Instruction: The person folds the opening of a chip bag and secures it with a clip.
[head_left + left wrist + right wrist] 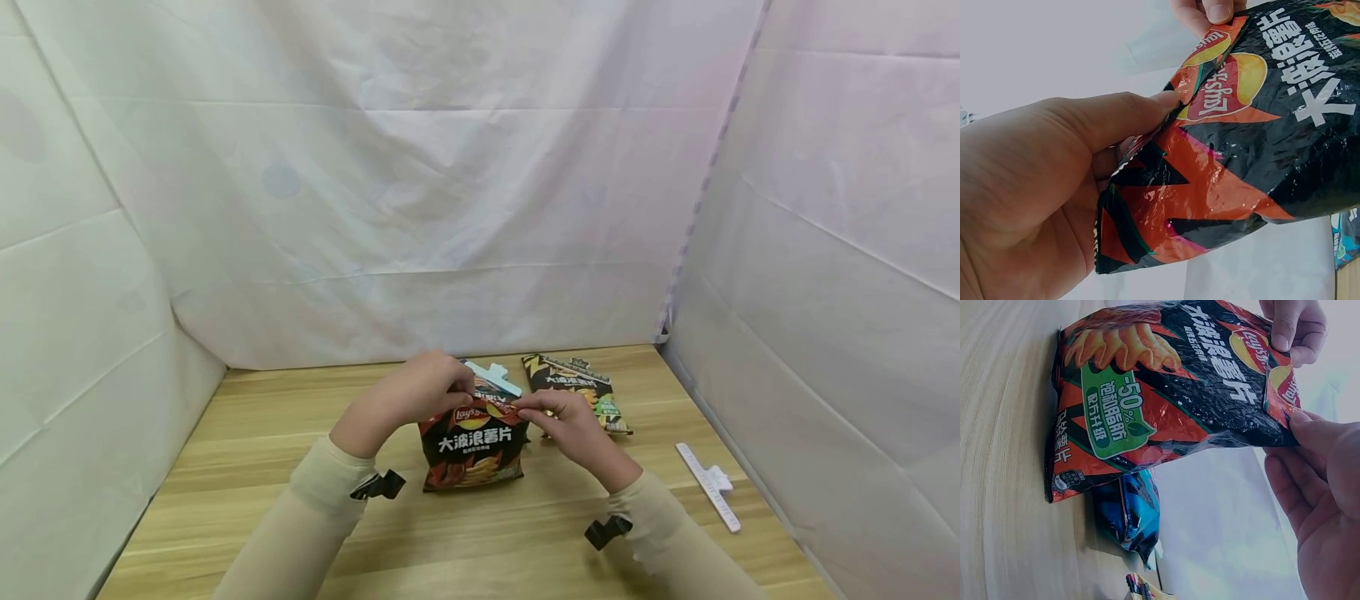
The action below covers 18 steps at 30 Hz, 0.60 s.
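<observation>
Folding stage: our left hand (420, 390) and right hand (564, 423) pinch the chip bag (474, 446) top; next, we judge, the far clip (491, 377).

A black-and-red chip bag (472, 446) stands upright at mid-table, its top apparently folded over, bottom resting on wood.

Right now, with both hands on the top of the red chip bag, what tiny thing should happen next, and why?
Probably press the fold flat. The left hand and right hand pinch the folded top of the red Lay's chip bag, which stands upright on the wooden table. A white sealing clip lies to the right, unused, so a firm crease likely comes first.
</observation>
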{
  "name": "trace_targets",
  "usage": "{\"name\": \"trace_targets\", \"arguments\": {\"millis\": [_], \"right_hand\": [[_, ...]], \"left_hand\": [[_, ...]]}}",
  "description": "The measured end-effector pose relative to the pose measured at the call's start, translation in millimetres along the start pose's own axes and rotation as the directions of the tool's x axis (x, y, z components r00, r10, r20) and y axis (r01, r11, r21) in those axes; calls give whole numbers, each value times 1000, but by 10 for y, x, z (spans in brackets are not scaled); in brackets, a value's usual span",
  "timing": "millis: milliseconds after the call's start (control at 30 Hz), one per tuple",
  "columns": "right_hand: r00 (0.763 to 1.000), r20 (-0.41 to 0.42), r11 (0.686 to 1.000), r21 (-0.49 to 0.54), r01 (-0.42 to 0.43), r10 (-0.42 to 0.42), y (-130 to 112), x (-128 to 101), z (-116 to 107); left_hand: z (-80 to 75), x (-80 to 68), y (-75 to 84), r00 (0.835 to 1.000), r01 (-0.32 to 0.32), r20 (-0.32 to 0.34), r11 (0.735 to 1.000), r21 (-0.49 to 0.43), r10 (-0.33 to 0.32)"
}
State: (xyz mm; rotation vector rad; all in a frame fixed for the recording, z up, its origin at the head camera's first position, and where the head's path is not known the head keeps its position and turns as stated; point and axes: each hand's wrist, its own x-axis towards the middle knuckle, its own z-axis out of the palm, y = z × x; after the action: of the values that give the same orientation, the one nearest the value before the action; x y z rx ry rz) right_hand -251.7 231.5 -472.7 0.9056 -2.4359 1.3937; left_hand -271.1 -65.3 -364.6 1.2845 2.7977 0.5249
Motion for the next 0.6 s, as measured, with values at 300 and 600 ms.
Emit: {"name": "trace_targets", "arguments": {"millis": [300,600], "right_hand": [[989,25,984,-102,-146,149,42,-135,-293],[929,-81,804,-478,-354,361,320,-582,-1190]], "left_hand": [[23,-12,48,1000,24,2,1000,-16,-24],[42,25,93,1000,1,8,1000,-15,-1]]}}
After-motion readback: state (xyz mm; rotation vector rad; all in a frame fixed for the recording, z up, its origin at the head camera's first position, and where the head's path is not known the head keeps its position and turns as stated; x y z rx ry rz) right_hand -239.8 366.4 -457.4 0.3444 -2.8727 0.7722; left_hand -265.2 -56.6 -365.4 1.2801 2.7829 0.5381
